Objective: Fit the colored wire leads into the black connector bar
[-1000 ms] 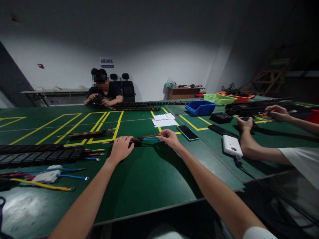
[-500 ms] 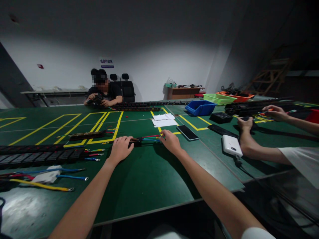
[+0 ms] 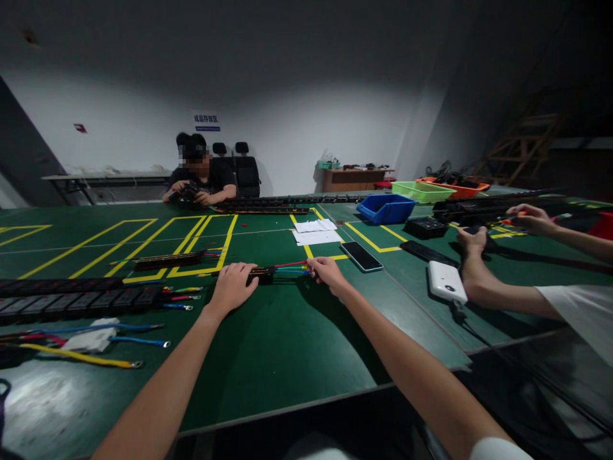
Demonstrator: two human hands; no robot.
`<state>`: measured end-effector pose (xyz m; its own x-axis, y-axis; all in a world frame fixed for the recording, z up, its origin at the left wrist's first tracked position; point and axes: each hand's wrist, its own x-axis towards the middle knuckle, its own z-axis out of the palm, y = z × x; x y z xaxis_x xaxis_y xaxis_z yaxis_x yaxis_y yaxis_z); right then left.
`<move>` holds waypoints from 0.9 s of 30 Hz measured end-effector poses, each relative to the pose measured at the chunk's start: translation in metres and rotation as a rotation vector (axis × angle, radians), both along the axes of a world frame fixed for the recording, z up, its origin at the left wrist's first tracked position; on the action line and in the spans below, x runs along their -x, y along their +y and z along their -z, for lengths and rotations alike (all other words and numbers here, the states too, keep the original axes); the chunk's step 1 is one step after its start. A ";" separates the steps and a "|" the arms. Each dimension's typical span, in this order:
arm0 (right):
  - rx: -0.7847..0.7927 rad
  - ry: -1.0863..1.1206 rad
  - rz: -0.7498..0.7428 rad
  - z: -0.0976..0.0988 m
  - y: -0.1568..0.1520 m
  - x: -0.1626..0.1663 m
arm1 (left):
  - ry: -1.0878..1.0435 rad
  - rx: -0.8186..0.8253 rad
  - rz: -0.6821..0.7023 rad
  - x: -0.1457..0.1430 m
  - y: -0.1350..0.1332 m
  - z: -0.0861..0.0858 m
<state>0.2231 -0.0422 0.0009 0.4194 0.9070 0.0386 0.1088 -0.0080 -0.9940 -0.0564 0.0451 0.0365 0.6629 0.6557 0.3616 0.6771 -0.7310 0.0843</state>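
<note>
A black power strip with red, blue and yellow wires at its right end lies on the green table in front of me. My left hand rests curled on the strip's left part, holding it down. My right hand is closed in a pinch on the wire ends to the strip's right.
More black strips and loose coloured wires lie at the left. A phone, papers and a white device sit right of centre. A co-worker's arms work at the right; another person sits across. Blue bin beyond.
My right hand has slid slightly down and toward me along the wires, closing on their ends. My left hand has stayed on the strip.
</note>
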 end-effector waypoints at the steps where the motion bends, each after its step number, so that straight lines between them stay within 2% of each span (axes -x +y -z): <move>1: 0.011 0.057 -0.006 -0.002 -0.001 0.000 | 0.001 -0.004 0.011 0.000 0.000 0.000; 5: 0.047 0.164 0.000 -0.006 -0.001 -0.004 | 0.005 0.007 0.064 0.001 -0.001 -0.001; 10: 0.111 0.175 -0.007 -0.005 0.000 -0.007 | 0.000 0.032 0.096 0.001 -0.002 -0.003; 13: 0.172 -0.007 0.045 -0.004 -0.002 -0.008 | 0.008 0.057 0.098 0.000 -0.004 -0.003; 19: 0.273 -0.606 0.102 -0.005 -0.005 -0.010 | 0.000 0.075 0.085 -0.002 -0.006 -0.003; 22: 0.351 -0.723 0.105 -0.009 -0.007 -0.006 | 0.002 0.079 0.091 -0.002 -0.006 -0.001; 27: 0.362 -0.812 0.086 -0.013 -0.011 0.001 | -0.002 0.061 0.112 -0.001 -0.005 0.002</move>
